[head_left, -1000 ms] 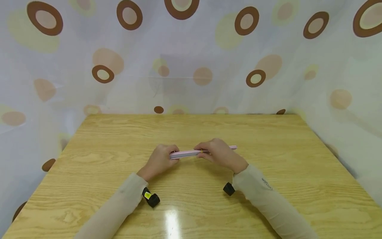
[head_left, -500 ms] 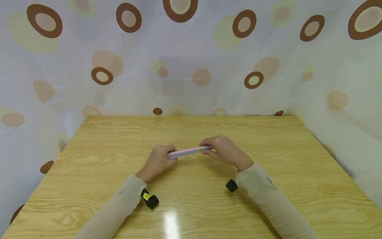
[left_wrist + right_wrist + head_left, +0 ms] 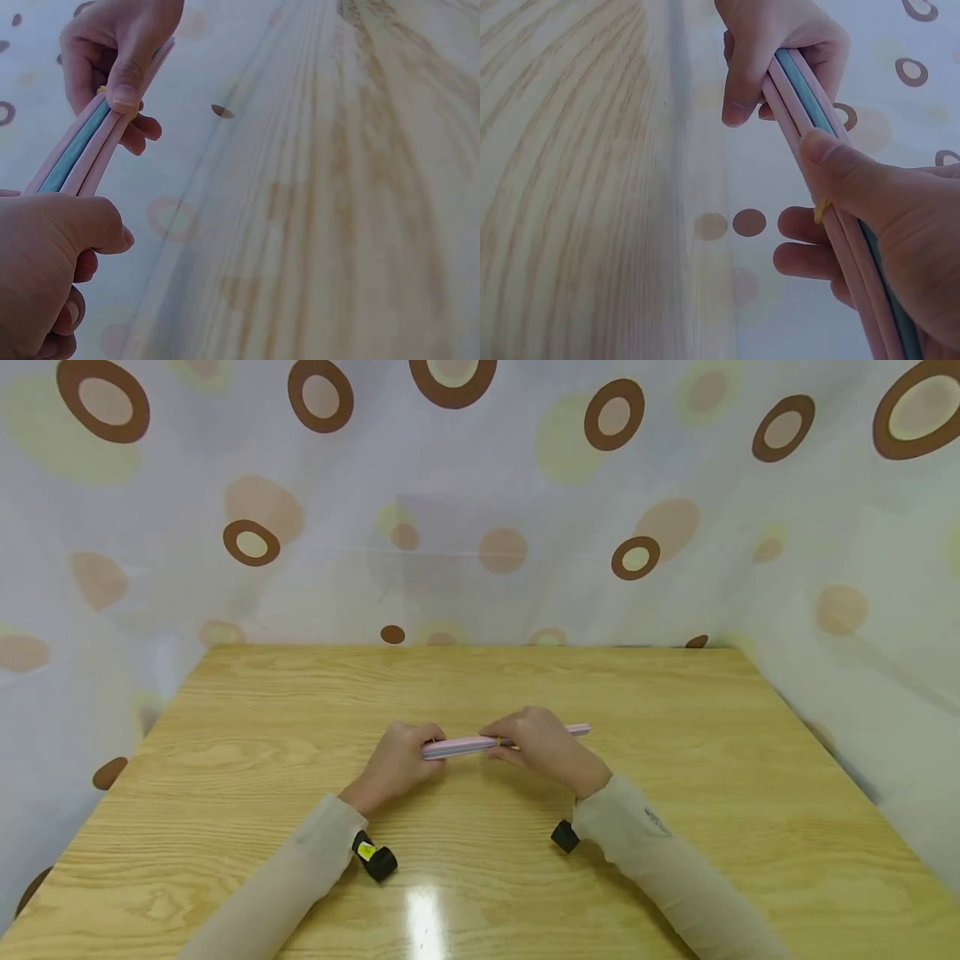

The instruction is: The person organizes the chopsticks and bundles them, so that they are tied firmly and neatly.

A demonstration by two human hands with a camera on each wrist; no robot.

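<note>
My left hand point(image 3: 396, 762) grips one end of the straw bundle point(image 3: 468, 745), pink w/ a blue one inside, held just above the worktop point(image 3: 675, 718). My right hand point(image 3: 542, 745) pinches it near the middle, at the yellow rubber band point(image 3: 822, 211). Best to keep the straws flat & parallel, left grip firm, so the band slides w/o bunching.

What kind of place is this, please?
Probably a small recording booth, not a lived-in room: a wooden table is enclosed on three sides by a curtain printed with brown rings. Both hands carry wrist cameras and hold a bundle of pink and blue sticks.
</note>
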